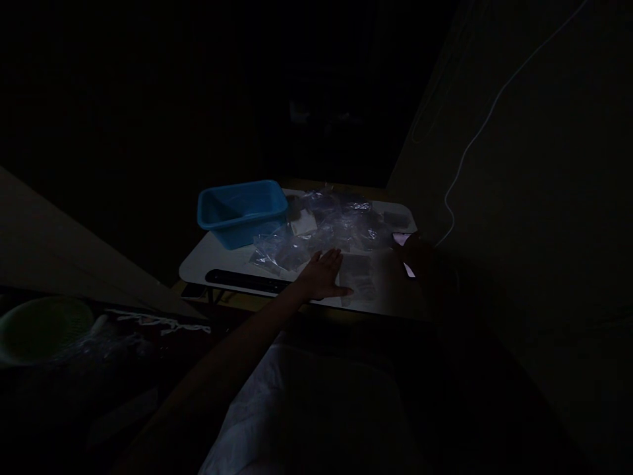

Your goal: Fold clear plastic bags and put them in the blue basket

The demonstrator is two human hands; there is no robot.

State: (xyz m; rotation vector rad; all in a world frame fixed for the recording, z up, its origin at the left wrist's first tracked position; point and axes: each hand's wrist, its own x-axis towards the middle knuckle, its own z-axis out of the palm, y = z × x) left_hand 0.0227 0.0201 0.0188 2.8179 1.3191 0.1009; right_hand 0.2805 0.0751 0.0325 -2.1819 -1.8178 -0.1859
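Observation:
My left hand point(322, 274) lies palm down near the front edge of the white table, fingers stretched and thumb out to the right. Beside it, partly by the thumb, is a flat clear plastic bag point(360, 277). At the table's right side my right hand point(420, 254) is wrapped across a smartphone point(410, 271) with a lit screen; darkness hides most of its fingers. Beyond my left hand spreads a heap of crinkled clear plastic bags point(341, 227), with a pale card or paper piece point(303, 223) among them.
A blue plastic basin point(237, 227) stands on the table's point(200, 264) left end. A long black slot or strip point(244, 281) runs along the front edge. On the right, a white cable point(477, 135) hangs along the wall. A green round basket point(44, 330) sits low at left. The room is very dark.

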